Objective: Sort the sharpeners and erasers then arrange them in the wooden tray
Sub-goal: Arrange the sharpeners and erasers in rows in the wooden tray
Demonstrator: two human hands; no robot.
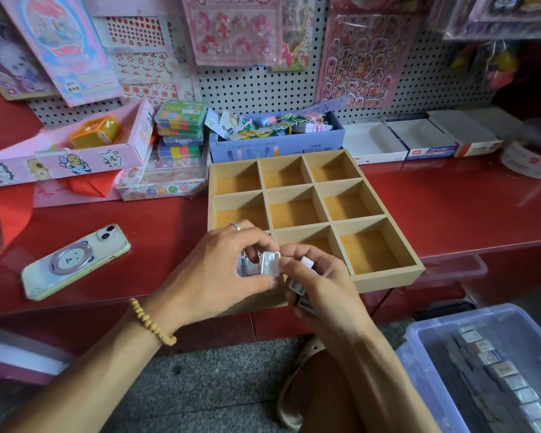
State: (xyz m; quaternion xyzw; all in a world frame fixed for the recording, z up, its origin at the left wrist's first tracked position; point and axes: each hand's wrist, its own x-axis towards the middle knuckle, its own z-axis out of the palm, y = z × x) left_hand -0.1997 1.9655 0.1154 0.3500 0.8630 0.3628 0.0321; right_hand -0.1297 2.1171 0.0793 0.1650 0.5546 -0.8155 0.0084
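Wood: the wooden tray [384, 278] lay on the red table [450, 201], its nine compartments showing bare floors where visible; the near-left ones were partly hidden behind the hands.
Left hand: the left hand [228, 270] hovered over the tray's near edge, fingers [267, 245] curled round a small white block [270, 260], with a bluish piece tucked behind it against the palm.
Right hand: the right hand [319, 282] met the left just beside it, fingers curled round several small pieces, one white-tipped [306, 262] and others pale and dark lower in the palm.
Kind of pieces: whether these were sharpeners or erasers could not be told.
Reason for the hold: both hands worked close together above the tray, apparently so that one piece could be singled out from the handful and dropped straight into a compartment.
Supply: a clear plastic bin [425, 335] stood low at the right, near the right forearm, holding a row of small wrapped blocks [509, 379], likely the stock to be sorted.
Progress: judged early, since no visible compartment held anything.
Bystanders: a phone [75, 260] lay on the table well left of the tray; a blue box of clips [275, 145] stood just behind it.
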